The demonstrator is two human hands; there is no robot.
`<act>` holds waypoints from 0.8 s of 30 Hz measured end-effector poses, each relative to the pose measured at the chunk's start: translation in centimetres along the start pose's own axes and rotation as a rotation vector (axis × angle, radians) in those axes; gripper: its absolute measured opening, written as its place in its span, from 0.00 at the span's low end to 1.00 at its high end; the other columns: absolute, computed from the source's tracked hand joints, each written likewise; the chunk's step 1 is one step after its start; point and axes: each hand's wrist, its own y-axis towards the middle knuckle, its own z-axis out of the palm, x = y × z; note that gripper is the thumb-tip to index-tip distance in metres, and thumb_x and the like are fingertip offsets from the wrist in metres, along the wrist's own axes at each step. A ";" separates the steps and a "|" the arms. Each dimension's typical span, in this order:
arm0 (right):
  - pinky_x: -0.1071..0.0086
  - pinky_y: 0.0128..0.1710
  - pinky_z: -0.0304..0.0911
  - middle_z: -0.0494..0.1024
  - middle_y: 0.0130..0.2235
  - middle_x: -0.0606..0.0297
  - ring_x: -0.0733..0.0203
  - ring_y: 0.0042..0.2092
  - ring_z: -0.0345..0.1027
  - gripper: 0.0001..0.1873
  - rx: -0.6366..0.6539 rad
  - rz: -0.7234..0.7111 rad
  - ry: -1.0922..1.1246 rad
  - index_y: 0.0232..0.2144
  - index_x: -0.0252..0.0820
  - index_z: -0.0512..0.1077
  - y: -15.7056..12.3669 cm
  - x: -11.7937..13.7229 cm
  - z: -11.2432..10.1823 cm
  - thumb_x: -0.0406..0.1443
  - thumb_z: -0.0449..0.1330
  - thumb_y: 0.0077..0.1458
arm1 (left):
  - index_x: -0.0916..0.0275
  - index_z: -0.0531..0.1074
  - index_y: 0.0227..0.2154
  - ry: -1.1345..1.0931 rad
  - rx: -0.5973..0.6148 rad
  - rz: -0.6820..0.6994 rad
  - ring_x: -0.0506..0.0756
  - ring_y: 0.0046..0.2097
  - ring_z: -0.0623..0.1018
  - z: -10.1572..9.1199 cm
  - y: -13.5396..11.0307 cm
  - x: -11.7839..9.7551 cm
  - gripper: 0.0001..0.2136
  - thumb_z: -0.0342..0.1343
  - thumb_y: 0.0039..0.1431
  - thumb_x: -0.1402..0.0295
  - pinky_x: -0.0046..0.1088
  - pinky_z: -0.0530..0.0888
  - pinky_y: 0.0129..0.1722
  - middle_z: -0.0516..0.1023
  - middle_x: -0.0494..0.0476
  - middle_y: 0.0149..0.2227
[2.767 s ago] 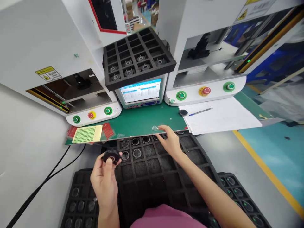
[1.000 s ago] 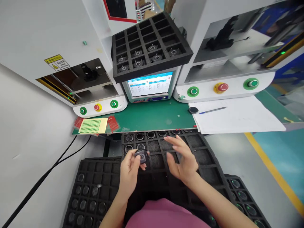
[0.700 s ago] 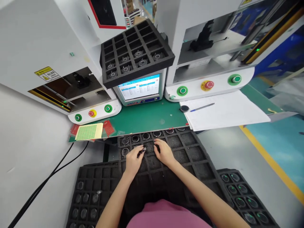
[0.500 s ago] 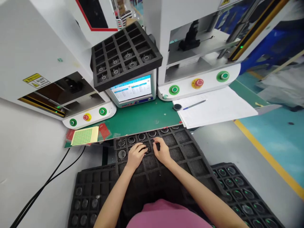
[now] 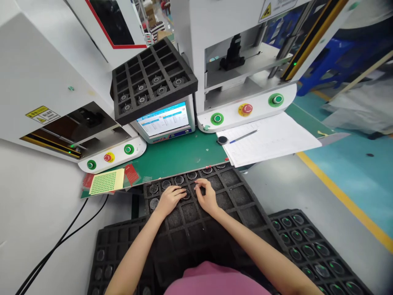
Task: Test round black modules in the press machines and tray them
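My left hand (image 5: 169,200) reaches over the black foam tray (image 5: 242,196), its fingertips on a round dark watch case (image 5: 186,194) in a second-row compartment. Part of that case is covered by the fingers. Just to its right is my right hand (image 5: 207,198), thumb and index finger curled together in a pinch above the tray. Anything between those tips is too small to make out. Along the tray's far row sit several more round watch cases (image 5: 179,180), and another case (image 5: 154,203) lies at the left of the second row.
A second tray (image 5: 123,235) lies lower left; a tray of green-marked discs (image 5: 296,235) lies lower right. Beyond are a green bench (image 5: 172,157), a monitor (image 5: 166,121) beneath another foam tray (image 5: 147,65), papers (image 5: 273,141), a pen (image 5: 244,136) and two white press machines (image 5: 227,102).
The camera view has turned slightly, so the machines and bench appear farther left. Both hands stay at the same part of the tray, and slightly more of the watch case shows beside my left fingertips.
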 end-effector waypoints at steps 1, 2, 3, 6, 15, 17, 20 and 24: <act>0.63 0.39 0.72 0.76 0.43 0.62 0.61 0.39 0.73 0.14 0.004 0.007 -0.023 0.47 0.38 0.70 0.7 -0.2 -0.7 0.41 0.58 0.64 | 0.57 0.79 0.43 0.005 0.018 -0.012 0.58 0.52 0.77 -0.3 -0.1 -0.1 0.15 0.51 0.62 0.79 0.44 0.74 0.53 0.82 0.56 0.48; 0.62 0.40 0.72 0.76 0.43 0.61 0.61 0.40 0.73 0.14 0.006 0.019 -0.054 0.47 0.38 0.70 1.8 -0.6 -1.5 0.41 0.58 0.64 | 0.56 0.79 0.44 0.009 0.035 -0.026 0.59 0.54 0.76 -0.5 -0.3 -0.2 0.18 0.51 0.60 0.81 0.46 0.73 0.55 0.82 0.55 0.49; 0.61 0.41 0.72 0.76 0.44 0.61 0.60 0.41 0.73 0.14 0.007 0.037 -0.091 0.47 0.38 0.70 3.2 -1.2 -2.5 0.41 0.58 0.64 | 0.56 0.79 0.45 0.013 0.050 -0.041 0.60 0.55 0.75 -0.7 -0.4 -0.4 0.21 0.51 0.58 0.84 0.48 0.71 0.57 0.81 0.54 0.50; 0.57 0.45 0.71 0.75 0.47 0.59 0.58 0.45 0.73 0.15 0.011 0.116 -0.230 0.49 0.39 0.70 9.2 -3.3 -5.7 0.40 0.58 0.64 | 0.55 0.77 0.48 0.032 0.072 -0.099 0.61 0.57 0.74 -1.1 -0.6 -1.5 0.28 0.48 0.50 0.89 0.52 0.69 0.59 0.80 0.55 0.52; 0.54 0.48 0.70 0.74 0.52 0.58 0.55 0.49 0.72 0.17 0.192 0.340 -0.480 0.51 0.39 0.69 21.2 -3.2 -8.3 0.40 0.60 0.62 | 0.64 0.78 0.47 0.132 -0.110 -0.209 0.63 0.55 0.77 -2.0 -1.4 -5.8 0.21 0.45 0.56 0.84 0.50 0.76 0.52 0.79 0.65 0.52; 0.54 0.48 0.70 0.73 0.52 0.57 0.54 0.49 0.71 0.18 0.191 0.373 -0.452 0.51 0.39 0.69 21.8 -2.3 -7.9 0.40 0.59 0.62 | 0.63 0.78 0.45 0.141 -0.141 -0.211 0.62 0.53 0.78 -2.5 -1.9 -6.4 0.20 0.45 0.58 0.82 0.48 0.78 0.51 0.80 0.64 0.51; 0.54 0.48 0.70 0.72 0.53 0.57 0.54 0.50 0.71 0.18 0.191 0.381 -0.335 0.52 0.39 0.69 21.8 -0.1 -7.5 0.39 0.59 0.62 | 0.60 0.78 0.46 -0.033 -0.186 -0.296 0.62 0.55 0.77 -3.8 -2.4 -7.4 0.18 0.45 0.61 0.76 0.48 0.76 0.53 0.78 0.63 0.53; 0.57 0.47 0.72 0.73 0.51 0.56 0.56 0.46 0.75 0.27 0.287 0.295 -0.018 0.54 0.40 0.62 18.2 5.0 -6.8 0.35 0.65 0.55 | 0.60 0.80 0.41 -0.677 -0.290 -0.552 0.63 0.51 0.79 -6.1 -1.4 -9.4 0.13 0.52 0.62 0.62 0.47 0.73 0.55 0.82 0.64 0.47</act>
